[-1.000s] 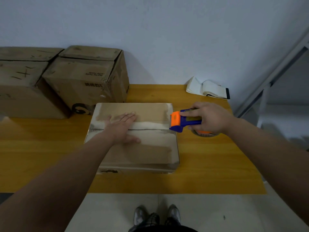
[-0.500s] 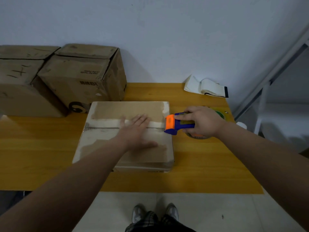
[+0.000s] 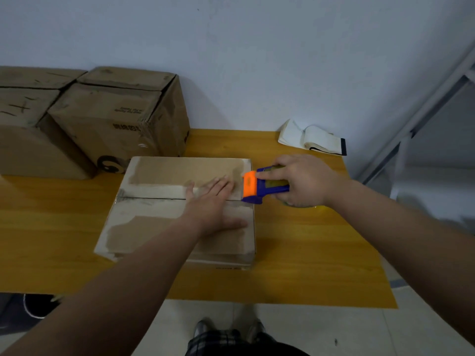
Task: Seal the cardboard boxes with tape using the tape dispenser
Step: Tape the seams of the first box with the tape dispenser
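A flat cardboard box [image 3: 159,217] lies on the yellow table [image 3: 308,253], its flaps closed along a middle seam running left to right. My left hand [image 3: 213,206] presses flat on the box top, fingers spread over the right part of the seam. My right hand [image 3: 303,181] grips the blue and orange tape dispenser [image 3: 257,186], whose orange head touches the box's right edge at the seam. The tape roll is mostly hidden under my right hand.
Two larger cardboard boxes [image 3: 113,119] stand at the back left against the wall. An open notebook [image 3: 311,137] lies at the table's back right corner. A metal frame [image 3: 424,98] rises on the right. My feet [image 3: 226,327] show below the table's front edge.
My left hand slid right along the box seam towards the dispenser. The dispenser head has come to the box's right edge. The camera view shifted slightly.
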`<state>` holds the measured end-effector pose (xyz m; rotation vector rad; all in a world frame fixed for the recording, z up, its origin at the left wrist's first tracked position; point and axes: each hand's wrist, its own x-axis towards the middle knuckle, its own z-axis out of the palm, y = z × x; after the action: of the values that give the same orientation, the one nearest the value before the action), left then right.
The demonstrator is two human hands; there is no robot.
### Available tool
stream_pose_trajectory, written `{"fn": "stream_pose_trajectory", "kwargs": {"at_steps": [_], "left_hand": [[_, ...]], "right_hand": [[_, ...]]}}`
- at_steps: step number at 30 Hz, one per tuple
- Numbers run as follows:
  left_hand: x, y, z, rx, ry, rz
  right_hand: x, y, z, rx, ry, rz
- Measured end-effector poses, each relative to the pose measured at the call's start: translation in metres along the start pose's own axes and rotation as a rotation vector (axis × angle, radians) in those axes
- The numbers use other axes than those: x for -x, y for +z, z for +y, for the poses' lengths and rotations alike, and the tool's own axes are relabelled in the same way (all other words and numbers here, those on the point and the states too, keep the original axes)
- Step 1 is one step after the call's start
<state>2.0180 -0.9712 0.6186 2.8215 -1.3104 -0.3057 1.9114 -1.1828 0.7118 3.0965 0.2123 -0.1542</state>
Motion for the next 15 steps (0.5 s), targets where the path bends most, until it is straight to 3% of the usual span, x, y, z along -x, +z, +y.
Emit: {"fn": "stream_pose_trajectory", "kwargs": {"at_steps": [15], "left_hand": [[0.002,-0.003,0.004,-0.018,-0.008,0.027]], "right_hand": [[0.000,0.043,0.017,-0.087,0.031,-0.010]]}}
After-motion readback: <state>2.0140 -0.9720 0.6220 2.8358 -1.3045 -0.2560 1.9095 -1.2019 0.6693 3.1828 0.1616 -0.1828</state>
